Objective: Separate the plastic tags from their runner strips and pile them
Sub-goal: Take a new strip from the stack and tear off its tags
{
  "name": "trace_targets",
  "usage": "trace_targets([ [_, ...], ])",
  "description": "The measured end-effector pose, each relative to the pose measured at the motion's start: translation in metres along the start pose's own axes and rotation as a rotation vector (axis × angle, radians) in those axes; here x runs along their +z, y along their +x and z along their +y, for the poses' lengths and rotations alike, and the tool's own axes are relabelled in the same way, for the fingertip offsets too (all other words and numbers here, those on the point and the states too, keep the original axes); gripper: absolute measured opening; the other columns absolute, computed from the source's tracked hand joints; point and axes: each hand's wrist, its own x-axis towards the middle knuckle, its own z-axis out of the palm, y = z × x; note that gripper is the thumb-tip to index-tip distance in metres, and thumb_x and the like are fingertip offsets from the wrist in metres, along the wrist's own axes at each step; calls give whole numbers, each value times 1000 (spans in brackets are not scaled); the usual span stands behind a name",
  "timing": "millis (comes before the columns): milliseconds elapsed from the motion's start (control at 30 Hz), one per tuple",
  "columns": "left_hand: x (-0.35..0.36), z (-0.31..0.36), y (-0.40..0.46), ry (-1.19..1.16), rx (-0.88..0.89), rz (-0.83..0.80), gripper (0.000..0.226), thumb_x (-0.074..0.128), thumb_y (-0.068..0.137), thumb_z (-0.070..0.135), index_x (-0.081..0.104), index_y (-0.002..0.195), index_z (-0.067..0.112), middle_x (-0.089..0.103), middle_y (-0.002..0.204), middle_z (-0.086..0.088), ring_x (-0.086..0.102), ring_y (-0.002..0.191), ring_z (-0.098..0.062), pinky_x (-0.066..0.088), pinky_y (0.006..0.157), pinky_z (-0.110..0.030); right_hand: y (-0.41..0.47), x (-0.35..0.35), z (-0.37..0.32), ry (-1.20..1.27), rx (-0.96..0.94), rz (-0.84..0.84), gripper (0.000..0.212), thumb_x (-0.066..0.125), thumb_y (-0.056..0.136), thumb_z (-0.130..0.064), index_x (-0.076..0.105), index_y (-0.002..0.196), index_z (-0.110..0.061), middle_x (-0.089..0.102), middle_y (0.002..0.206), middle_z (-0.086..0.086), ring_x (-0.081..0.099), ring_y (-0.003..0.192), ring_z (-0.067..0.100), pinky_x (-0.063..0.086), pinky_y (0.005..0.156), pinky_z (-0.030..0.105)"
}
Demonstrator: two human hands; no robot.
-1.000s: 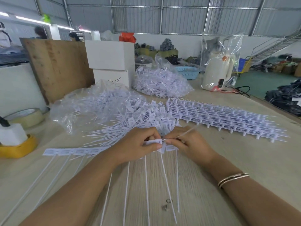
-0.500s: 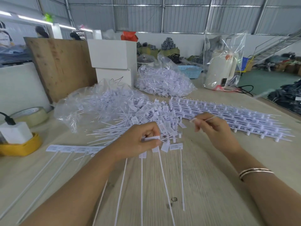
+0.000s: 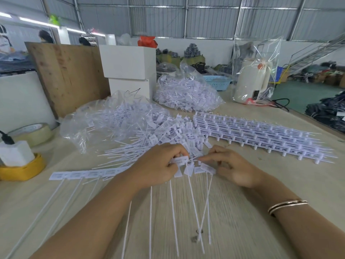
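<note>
Hands meet mid-surface: the left hand [image 3: 158, 165] grips a strip of tags [image 3: 182, 161] while the right hand [image 3: 231, 166] pinches its runner end, so snapping one free looks like the step (a short twist-and-pull next). The loose pile [image 3: 164, 135] lies just beyond, with uncut strips [image 3: 261, 135] toward the right edge and tag tails crossing underneath.

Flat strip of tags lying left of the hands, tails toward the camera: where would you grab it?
Probably by the band of joined heads on the tag strip, coming from above at its left end. The heads form one flat bar on the table, stiffer than the thin tails, which trail toward the camera and would likely flex. That end lies clear of the left hand and the loose pile.
</note>
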Motion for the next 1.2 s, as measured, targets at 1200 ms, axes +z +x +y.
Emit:
trace_targets([
  [1200,4,4,2,-42,79,1,22,53,94,32,51,75,21,38,60,10,40,56,-3,30,54,-18,11,24,-26,-14,-181,279,25,62,83,-34,72,95,-14,71,81,-3,64,67,16,51,62,38],
])
